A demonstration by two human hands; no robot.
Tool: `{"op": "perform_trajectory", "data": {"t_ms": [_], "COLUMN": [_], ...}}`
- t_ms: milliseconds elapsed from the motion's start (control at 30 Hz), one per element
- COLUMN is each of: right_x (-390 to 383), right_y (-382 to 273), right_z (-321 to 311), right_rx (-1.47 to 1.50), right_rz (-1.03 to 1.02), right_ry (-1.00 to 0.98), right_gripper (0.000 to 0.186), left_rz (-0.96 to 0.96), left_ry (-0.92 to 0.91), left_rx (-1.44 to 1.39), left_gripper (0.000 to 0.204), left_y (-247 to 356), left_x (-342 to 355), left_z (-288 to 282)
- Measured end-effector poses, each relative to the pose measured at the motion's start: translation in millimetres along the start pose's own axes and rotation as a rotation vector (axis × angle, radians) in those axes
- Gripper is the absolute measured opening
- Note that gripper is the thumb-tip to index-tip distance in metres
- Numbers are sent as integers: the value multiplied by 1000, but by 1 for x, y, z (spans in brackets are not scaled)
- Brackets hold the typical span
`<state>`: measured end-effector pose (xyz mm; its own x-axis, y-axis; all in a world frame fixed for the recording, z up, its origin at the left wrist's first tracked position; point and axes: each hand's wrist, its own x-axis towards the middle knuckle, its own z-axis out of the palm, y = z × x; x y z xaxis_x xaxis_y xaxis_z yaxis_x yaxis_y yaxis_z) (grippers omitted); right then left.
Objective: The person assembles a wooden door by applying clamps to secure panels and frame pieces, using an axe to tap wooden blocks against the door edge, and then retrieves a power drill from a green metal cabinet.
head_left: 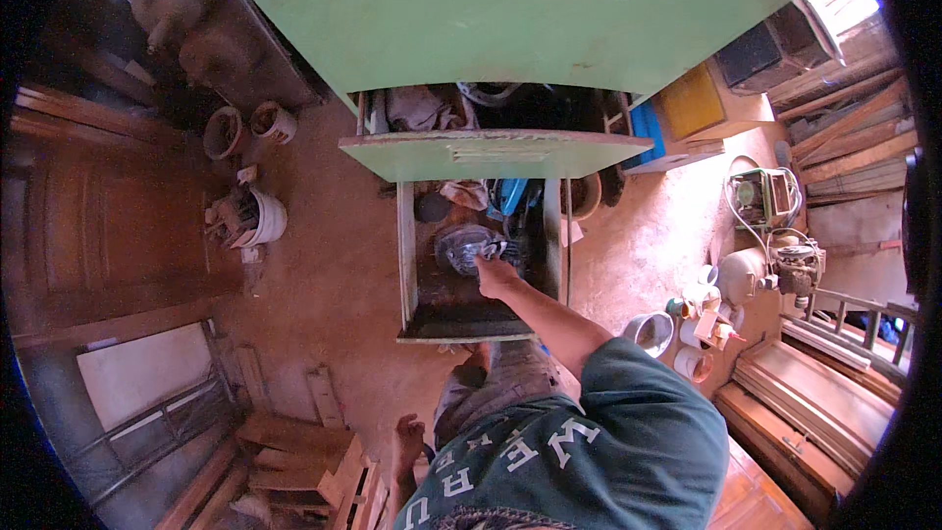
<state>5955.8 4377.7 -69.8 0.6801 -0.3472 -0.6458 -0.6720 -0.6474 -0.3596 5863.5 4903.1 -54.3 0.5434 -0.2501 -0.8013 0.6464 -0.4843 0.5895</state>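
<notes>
My right hand (497,277) reaches down into the open lower drawer (405,270) of a green metal cabinet. Its fingers are closed on the near right side of a grey, shiny, ribbed bundle (461,247), whose exact kind is too small to make out. Behind that bundle lie a dark round piece (431,207), a pale crumpled cloth (464,193) and a blue object (512,196). Low beside my left leg hangs my left hand (408,435), fingers loosely bent and slightly apart, with nothing visible in it.
Above the lower drawer, a partly open upper drawer (496,157) juts out and holds cloth. White buckets (265,218) stand at left. On the right are a compressor (746,273), several small containers and stacked wooden panels (814,402). Wood pieces (299,451) lie at lower left.
</notes>
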Motion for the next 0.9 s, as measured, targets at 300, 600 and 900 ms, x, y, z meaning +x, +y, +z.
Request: {"op": "perform_trajectory", "data": {"t_ms": [300, 600, 900], "right_x": [-115, -259, -315], "right_y": [32, 39, 79], "right_z": [-117, -310, -331], "right_rx": [589, 903, 718], "right_rz": [-324, -523, -166], "right_ry": [147, -44, 492], "right_gripper": [60, 30, 33], "left_rz": [-251, 203, -263], "left_ry": [-431, -819, -704], "left_rx": [-160, -75, -862], "left_gripper": [42, 42, 68], "left_y": [229, 179, 332], "left_x": [21, 141, 200], "left_z": [124, 164, 205]}}
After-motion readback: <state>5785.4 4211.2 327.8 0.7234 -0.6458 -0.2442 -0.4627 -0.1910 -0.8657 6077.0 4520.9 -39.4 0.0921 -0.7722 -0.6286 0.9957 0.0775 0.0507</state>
